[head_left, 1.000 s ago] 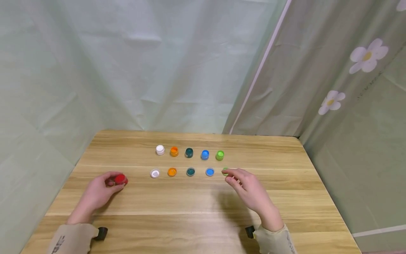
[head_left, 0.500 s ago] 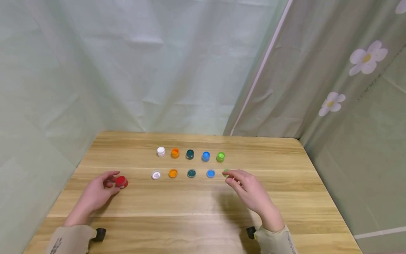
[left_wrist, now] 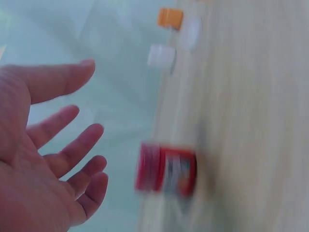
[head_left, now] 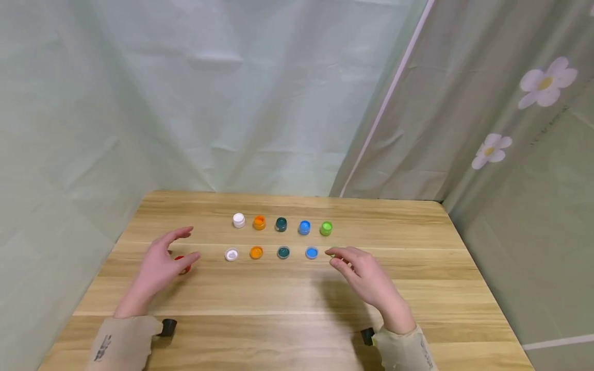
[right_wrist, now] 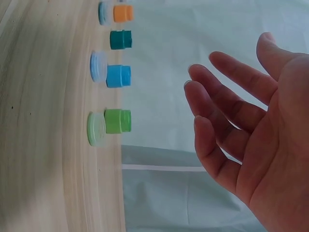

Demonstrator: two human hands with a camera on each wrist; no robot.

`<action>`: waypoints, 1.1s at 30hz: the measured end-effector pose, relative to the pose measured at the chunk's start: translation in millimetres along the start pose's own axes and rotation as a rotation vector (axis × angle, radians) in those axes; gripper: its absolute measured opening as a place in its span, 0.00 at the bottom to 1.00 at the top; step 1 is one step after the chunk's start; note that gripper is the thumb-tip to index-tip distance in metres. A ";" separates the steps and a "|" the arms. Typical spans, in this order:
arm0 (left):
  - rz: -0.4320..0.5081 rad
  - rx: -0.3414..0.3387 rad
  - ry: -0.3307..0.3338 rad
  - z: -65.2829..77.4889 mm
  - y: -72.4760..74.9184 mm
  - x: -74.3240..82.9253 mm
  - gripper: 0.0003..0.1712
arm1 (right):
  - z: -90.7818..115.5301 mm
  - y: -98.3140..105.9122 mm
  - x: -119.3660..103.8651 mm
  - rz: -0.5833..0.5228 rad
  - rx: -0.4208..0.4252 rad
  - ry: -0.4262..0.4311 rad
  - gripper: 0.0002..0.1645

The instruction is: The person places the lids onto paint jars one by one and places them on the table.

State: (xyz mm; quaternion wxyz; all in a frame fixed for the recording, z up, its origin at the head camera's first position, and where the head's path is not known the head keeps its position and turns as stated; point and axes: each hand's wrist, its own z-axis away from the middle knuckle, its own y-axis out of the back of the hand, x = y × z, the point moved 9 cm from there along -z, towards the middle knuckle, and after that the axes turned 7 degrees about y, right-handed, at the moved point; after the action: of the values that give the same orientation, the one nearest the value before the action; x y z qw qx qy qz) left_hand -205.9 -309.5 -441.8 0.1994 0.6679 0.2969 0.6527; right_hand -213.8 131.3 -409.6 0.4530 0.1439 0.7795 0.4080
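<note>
Lower left, left hand [head_left: 155, 265]: grips nothing, fingers spread.
Same lower left, red jar [left_wrist: 166, 169]: upright, untouched, I see.
Centre, uncapped jars [head_left: 281, 224] and lids [head_left: 283, 252]: paired by colour, I suppose against confusion.
Lower right, right hand [head_left: 366, 275]: loose, holding nothing.

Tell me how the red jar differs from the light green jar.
The red jar looks capped, while the light green jar is open, with a matching lid in front. The red jar stands apart, by the left hand; the light green jar ends the back row. Both stand upright on the wooden table, neither held.
</note>
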 end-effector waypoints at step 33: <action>0.076 -0.142 0.259 -88.3 -77.6 15.5 0.35 | 0.7 -2.4 12.9 0.003 -0.034 -0.047 0.17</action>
State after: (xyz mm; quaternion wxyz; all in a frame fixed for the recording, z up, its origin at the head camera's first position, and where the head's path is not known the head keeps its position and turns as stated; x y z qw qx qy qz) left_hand -304.3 -252.3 -474.8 0.1814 0.5730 0.2478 0.7598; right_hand -220.0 137.9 -419.1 0.4729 0.1471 0.7613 0.4185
